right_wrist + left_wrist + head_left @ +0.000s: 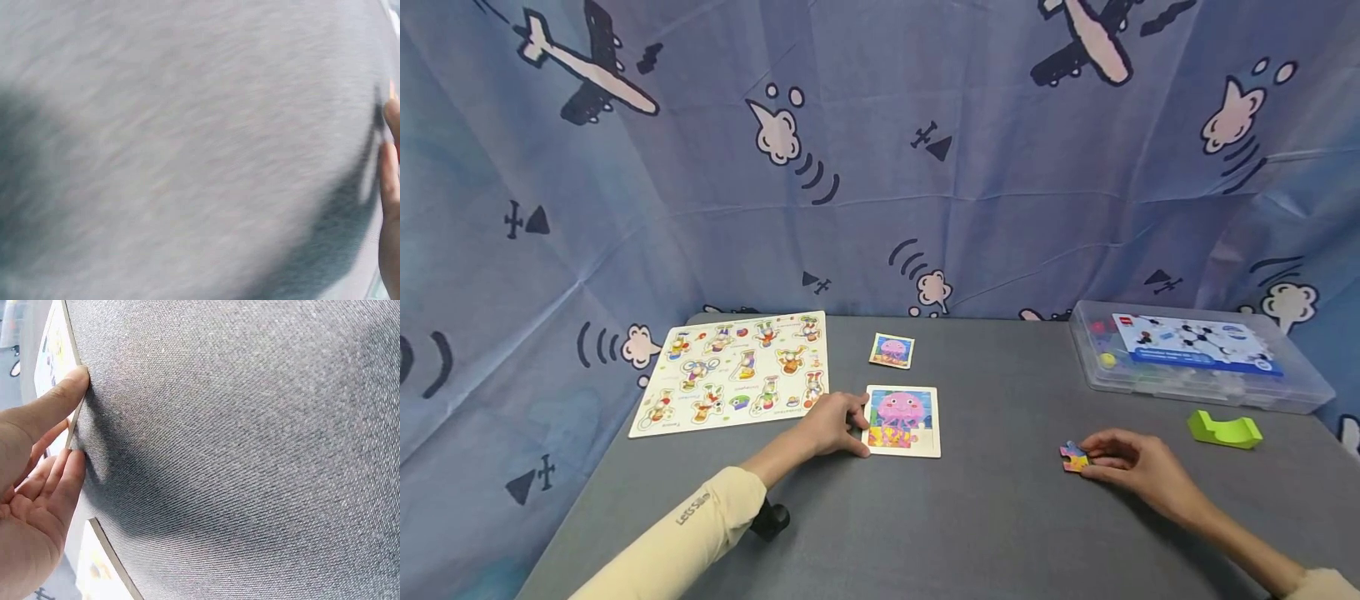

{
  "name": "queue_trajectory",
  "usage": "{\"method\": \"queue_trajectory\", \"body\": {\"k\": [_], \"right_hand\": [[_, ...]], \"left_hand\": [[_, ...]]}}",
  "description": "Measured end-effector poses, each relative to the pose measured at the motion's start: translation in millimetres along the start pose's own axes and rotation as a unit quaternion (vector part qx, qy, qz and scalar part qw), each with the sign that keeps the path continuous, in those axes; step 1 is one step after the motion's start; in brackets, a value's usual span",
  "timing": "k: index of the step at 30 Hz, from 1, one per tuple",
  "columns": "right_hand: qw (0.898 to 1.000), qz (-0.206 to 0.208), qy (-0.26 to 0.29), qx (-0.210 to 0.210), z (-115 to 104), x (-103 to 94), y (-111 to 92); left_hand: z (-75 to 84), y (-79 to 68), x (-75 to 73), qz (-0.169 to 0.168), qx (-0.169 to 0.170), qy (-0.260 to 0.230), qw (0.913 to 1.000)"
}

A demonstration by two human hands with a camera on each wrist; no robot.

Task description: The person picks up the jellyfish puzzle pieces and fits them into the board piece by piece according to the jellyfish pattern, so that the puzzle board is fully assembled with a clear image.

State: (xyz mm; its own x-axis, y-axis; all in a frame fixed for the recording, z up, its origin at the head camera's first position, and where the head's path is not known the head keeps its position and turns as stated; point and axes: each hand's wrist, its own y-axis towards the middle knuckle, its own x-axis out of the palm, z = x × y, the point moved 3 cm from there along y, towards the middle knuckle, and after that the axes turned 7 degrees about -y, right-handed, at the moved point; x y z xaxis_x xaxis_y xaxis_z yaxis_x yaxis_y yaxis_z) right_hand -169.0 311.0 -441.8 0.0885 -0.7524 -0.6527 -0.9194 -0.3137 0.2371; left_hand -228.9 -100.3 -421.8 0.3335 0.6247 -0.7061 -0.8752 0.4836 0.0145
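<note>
A small jigsaw puzzle in a white frame lies mid-table, showing a pink jellyfish with a bare patch at its lower right. My left hand rests at its left side, thumb and fingertips touching the edge; the left wrist view shows that hand with its thumb on the frame's edge. On the right, my right hand pinches a blue, yellow and pink jigsaw piece between thumb and fingers. Only part of the right hand shows at the right wrist view's border.
Behind the puzzle lies a small jellyfish picture card. A white board with cartoon figures is at the left. A clear plastic case and a green curved block stand at the right. A patterned curtain hangs behind the table.
</note>
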Motion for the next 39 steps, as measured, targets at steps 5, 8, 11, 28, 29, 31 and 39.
{"method": "queue_trajectory", "body": {"k": [5,8,11,28,29,31,39], "right_hand": [[0.997,-0.018,0.059,0.054,-1,-2.9,3],[0.988,-0.01,0.112,0.108,-4,-1.5,5],[0.974,-0.003,0.171,0.151,-8,2.5,6],[0.931,-0.003,0.276,0.238,-25,22.7,13],[0.931,-0.002,0.283,0.232,-27,25.0,14],[0.93,0.0,0.295,0.218,-30,29.5,16],[0.93,0.003,0.319,0.183,-42,45.7,26]], "left_hand": [[-0.9,-1.1,-0.4,0.004,0.005,0.001,1.0],[-1.1,-1.3,-0.3,0.004,0.007,-0.002,1.0],[-1.5,-1.7,-0.1,0.001,0.01,-0.005,0.9999],[-0.7,-1.7,-1.8,-0.001,0.017,-0.002,0.9998],[-0.8,-1.9,-1.9,0.0,0.017,-0.003,0.9999],[-0.9,-2.4,-1.9,0.001,0.018,-0.004,0.9998],[-1.8,-2.4,-1.5,-0.001,0.017,-0.002,0.9999]]}}
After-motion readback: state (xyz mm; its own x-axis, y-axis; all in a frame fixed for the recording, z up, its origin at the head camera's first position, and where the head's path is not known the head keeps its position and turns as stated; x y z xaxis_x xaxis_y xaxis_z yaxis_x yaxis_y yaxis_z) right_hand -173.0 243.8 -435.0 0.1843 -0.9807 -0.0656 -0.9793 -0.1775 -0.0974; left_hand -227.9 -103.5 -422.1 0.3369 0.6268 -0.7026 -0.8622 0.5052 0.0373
